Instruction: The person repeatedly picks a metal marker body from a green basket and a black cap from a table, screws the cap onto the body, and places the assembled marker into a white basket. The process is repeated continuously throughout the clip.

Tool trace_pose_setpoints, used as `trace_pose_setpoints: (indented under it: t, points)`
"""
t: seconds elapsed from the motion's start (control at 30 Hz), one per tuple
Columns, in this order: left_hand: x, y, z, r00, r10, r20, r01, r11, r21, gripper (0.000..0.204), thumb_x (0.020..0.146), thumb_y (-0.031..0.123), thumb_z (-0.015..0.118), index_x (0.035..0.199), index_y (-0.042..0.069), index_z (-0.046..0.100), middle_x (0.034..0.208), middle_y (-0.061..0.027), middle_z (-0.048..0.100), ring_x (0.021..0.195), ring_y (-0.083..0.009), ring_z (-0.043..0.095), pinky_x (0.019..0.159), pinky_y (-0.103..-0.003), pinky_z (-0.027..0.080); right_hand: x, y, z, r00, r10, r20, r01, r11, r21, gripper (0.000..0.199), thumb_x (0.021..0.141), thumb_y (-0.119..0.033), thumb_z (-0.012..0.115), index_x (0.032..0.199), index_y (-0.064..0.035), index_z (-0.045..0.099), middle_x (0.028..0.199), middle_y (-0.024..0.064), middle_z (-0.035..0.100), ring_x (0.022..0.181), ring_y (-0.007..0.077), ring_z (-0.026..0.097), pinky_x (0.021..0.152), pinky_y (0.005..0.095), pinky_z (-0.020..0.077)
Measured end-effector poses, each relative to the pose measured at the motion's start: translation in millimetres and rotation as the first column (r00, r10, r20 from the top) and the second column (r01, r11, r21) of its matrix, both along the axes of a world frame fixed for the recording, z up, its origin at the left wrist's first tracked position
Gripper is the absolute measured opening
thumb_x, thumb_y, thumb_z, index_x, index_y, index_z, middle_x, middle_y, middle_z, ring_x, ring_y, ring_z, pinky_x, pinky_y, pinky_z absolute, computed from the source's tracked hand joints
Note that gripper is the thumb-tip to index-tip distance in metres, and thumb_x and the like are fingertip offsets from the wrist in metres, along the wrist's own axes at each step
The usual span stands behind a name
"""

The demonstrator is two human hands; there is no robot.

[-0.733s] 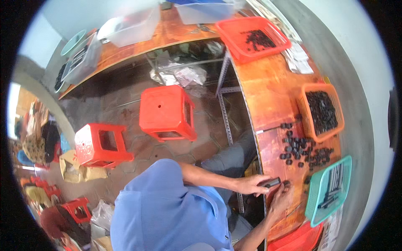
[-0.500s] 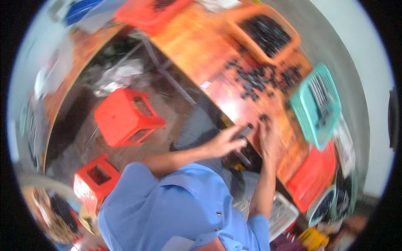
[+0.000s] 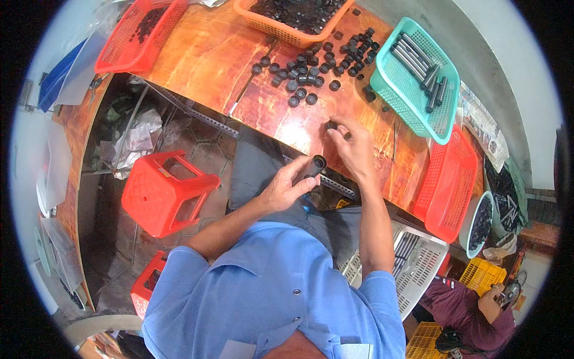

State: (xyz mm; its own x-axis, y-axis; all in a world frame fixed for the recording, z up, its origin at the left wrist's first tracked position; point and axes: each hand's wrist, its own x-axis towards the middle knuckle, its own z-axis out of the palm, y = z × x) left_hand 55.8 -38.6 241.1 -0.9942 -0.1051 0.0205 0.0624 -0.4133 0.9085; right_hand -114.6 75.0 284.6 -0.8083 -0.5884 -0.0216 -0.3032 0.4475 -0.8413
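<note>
Head-worn fisheye view, facing down over my blue collared shirt [image 3: 269,287], fairly near my left hand [image 3: 283,190] and right hand [image 3: 355,149], wooden tabletop [image 3: 206,57] beyond my grip

Tube [image 3: 313,170] in the left hand [image 3: 286,186], single piece [image 3: 330,125] in the right hand [image 3: 355,148]; beyond both, loose pieces [image 3: 311,99] on the table [image 3: 203,54]; behind these, a basket of pieces [image 3: 287,33]; to their right, a basket of rods [image 3: 403,109], with another basket [image 3: 445,192] nearer; to the left, on the floor [image 3: 208,157], a stool [image 3: 149,194].
</note>
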Motion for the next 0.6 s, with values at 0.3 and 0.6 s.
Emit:
trace_pose_setpoints:
  t: [0.3,0.6]
  points:
    - [-8,5,-3,0.991,-0.13,0.001,0.13,0.991,-0.018,0.042,0.101,0.03,0.057,0.129,0.0,0.048,0.093,-0.0032,0.059,0.076,-0.0088,0.053,0.069,-0.025,0.046,31,40,60,0.962,0.263,0.073,-0.242,0.944,-0.224,0.028,0.078,-0.001,0.073,0.106,0.0009,0.073,0.107,0.0137,0.072,0.098,0.0199,0.068,0.087,0.0306,0.052]
    - [-26,11,24,0.979,-0.202,-0.005,0.202,0.979,0.041,0.046,0.101,0.033,0.052,0.131,-0.002,0.048,0.082,-0.0035,0.057,0.064,-0.0084,0.05,0.056,-0.023,0.042,42,59,49,0.886,0.265,0.381,-0.073,0.89,-0.45,0.026,0.085,-0.002,0.068,0.111,0.003,0.071,0.115,0.0172,0.068,0.097,0.0231,0.07,0.085,0.0358,0.0552]
